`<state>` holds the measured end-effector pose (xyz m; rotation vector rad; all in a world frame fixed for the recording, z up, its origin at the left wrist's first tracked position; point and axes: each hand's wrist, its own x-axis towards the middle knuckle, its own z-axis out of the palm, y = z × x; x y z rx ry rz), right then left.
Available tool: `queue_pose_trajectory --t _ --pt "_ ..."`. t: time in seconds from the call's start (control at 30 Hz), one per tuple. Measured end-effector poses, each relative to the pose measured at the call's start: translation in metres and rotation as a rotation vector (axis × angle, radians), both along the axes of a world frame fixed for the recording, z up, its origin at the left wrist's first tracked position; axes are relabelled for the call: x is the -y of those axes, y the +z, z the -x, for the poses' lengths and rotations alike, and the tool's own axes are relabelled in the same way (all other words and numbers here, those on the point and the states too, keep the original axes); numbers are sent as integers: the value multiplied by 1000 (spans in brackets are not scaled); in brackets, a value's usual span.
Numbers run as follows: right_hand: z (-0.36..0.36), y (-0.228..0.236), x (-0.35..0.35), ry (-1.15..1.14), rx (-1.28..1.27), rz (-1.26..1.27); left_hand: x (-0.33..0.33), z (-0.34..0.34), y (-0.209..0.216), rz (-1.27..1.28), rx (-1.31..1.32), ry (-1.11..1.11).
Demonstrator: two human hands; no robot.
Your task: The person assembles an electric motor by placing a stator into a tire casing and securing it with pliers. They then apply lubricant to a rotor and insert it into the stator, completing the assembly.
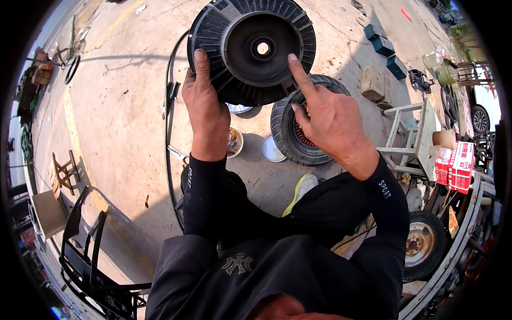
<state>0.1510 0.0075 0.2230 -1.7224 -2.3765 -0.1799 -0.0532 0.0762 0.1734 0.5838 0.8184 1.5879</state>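
Note:
A round black motor cover (245, 56) with a ribbed outer ring, a recessed middle and a bright central hole is raised in front of me. My left hand (207, 117) grips its lower left rim, thumb on the near face and the other fingers mostly hidden behind. On the right, my right hand (336, 117) has its index finger stretched out, the tip at the inner recess, and its thumb apart. Below it, a black-tyred hub wheel (281, 130) lies flat on the ground, copper windings (304, 137) showing inside.
An open tub (235, 143) and a white lid (272, 150) sit by the wheel. A black cable (168, 128) runs along the left. At right stand a stool (421, 141), a red-and-white box (456, 166), a rusty-rimmed wheel (420, 245), a block (373, 82) and dark cases (384, 45).

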Motion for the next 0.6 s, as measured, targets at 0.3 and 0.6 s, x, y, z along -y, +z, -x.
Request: queue_pose_trajectory --t 0.3,0.6 --pt "9 11 -5 27 88 176 -1 -14 -4 -19 -21 -103" --pt "5 24 10 210 -231 384 -8 -15 -12 -22 -21 -5"
